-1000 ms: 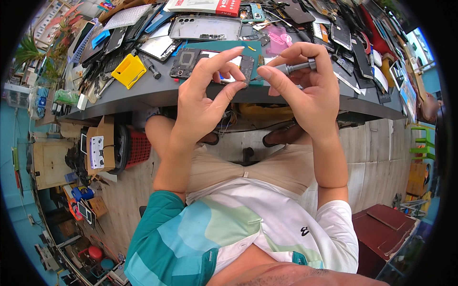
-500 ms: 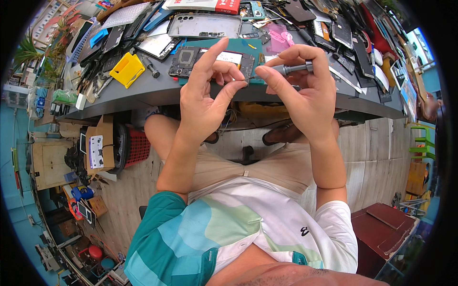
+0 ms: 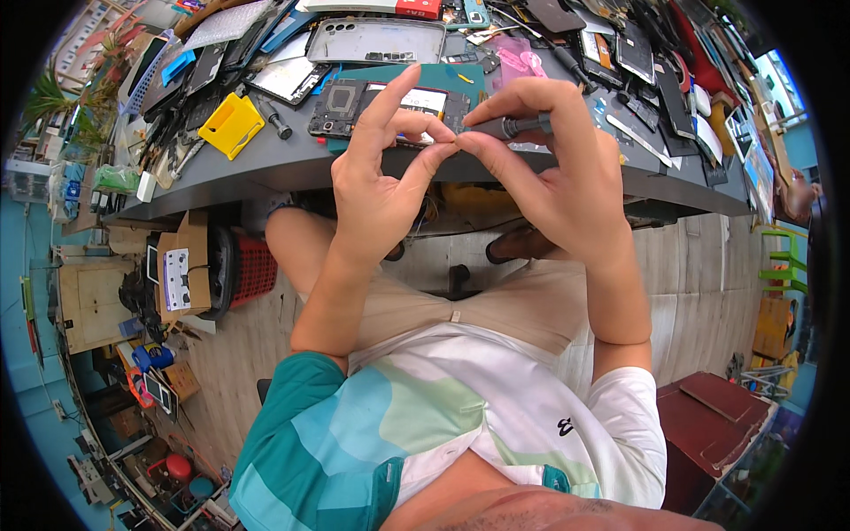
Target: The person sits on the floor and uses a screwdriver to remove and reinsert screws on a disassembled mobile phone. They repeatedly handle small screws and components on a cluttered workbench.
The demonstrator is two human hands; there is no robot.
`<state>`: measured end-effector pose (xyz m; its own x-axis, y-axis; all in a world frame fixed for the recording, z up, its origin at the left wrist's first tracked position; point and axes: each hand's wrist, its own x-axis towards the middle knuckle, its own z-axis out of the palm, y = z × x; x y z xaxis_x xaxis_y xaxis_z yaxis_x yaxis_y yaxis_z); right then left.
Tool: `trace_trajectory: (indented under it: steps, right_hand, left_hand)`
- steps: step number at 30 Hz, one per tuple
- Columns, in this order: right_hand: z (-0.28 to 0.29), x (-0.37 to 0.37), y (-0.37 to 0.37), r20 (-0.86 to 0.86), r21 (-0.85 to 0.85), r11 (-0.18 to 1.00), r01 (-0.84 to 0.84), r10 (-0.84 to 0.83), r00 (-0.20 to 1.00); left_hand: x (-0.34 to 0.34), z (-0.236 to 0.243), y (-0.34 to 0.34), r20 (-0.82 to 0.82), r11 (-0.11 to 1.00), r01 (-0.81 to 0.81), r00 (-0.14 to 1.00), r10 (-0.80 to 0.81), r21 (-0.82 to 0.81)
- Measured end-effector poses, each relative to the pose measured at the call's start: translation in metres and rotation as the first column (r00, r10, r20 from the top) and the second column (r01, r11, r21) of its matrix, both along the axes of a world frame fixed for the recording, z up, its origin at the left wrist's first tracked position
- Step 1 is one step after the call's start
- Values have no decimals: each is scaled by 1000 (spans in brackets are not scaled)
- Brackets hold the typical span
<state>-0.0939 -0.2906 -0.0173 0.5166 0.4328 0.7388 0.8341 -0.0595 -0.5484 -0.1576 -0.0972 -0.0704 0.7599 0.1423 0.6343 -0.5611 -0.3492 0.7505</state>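
Note:
My right hand [image 3: 553, 168] grips a small grey screwdriver [image 3: 513, 126], held level with its tip pointing left. My left hand [image 3: 381, 177] is raised beside it, thumb and middle finger pinched together at the screwdriver's tip, index finger stretched up; whatever sits between the fingertips is too small to see. Both hands hover just in front of the grey workbench [image 3: 266, 168]. Behind them an opened phone [image 3: 372, 104] with bare circuit boards lies on a green mat [image 3: 447, 75].
The bench is crowded with phone parts: a silver back cover [image 3: 376, 40], a yellow plastic piece [image 3: 232, 124], a pink bag [image 3: 518, 64], dark screens and tools. Under the bench stand a red basket [image 3: 252, 270] and cardboard boxes [image 3: 181, 265]. A maroon box [image 3: 717, 425] sits right.
Both hands have stayed together at the bench edge; my left fingers closed more tightly onto the screwdriver tip and the index finger lifted a little.

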Motion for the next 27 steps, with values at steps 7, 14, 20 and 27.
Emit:
trace_trajectory:
  steps: [7,14,20,27]
  right_hand:
    - [10,1,-6,-132,-137,990,-26,7,991]
    - [2,11,-1,-33,-118,993,-18,15,999]
    - [3,12,-1,-46,-139,990,-39,33,998]
    - [17,14,-2,-47,-284,951,-122,114,992]
  left_hand:
    - [-12,-11,2,94,985,-86,993,72,152]
    - [-13,-18,0,148,967,-141,983,111,214]
    - [-17,-16,1,142,941,-164,982,126,296]
    - [-14,-20,-1,234,932,-222,960,156,286]
